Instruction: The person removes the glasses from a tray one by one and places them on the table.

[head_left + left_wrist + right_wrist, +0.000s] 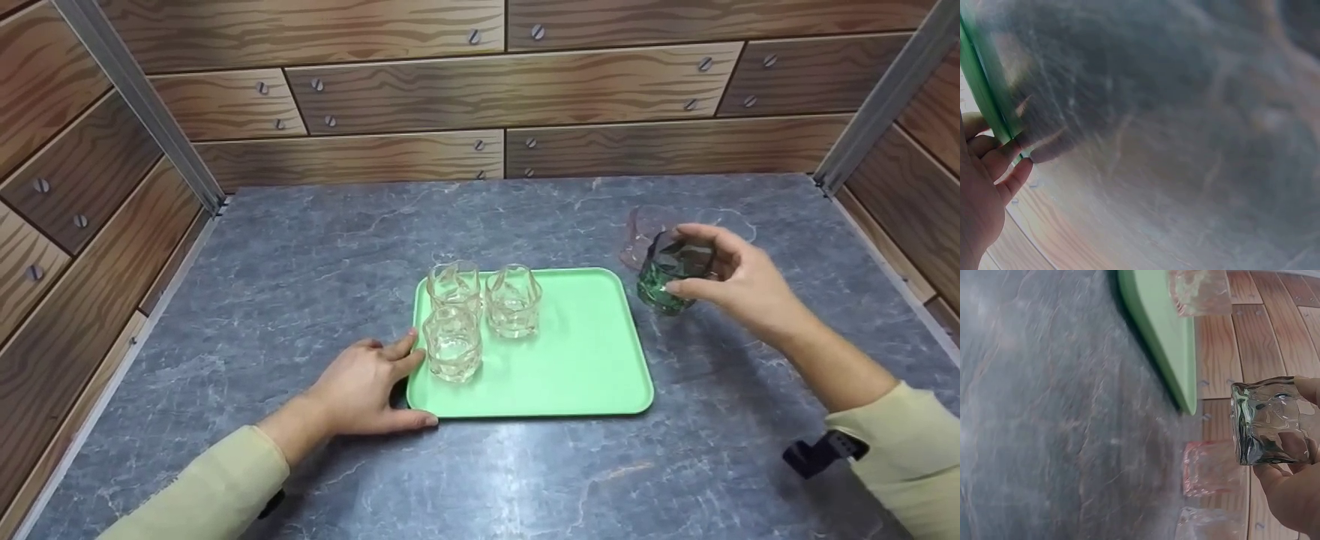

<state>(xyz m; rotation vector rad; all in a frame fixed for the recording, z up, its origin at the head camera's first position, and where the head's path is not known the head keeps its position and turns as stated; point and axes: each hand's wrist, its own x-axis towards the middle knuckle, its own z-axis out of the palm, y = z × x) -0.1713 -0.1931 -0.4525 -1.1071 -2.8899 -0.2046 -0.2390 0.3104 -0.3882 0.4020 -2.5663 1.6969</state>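
Note:
A dark green glass (664, 281) is gripped between the thumb and fingers of my right hand (739, 281), just right of the tray; the right wrist view shows the green glass (1269, 424) upright and raised off the table. My left hand (367, 390) touches the left front corner of a light green tray (570, 375), with fingers spread along the left rim and the thumb at the front edge. Three clear glasses stand upright on the tray's left half: a back one (454, 281), a front one (454, 349) and one to their right (514, 304).
Behind the green glass stand a pinkish glass (636, 240) and a clear glass (1207, 526), the latter barely visible from the head. All rests on a grey marbled table (337, 240), bounded by wood-patterned walls (397, 90) at the back and sides.

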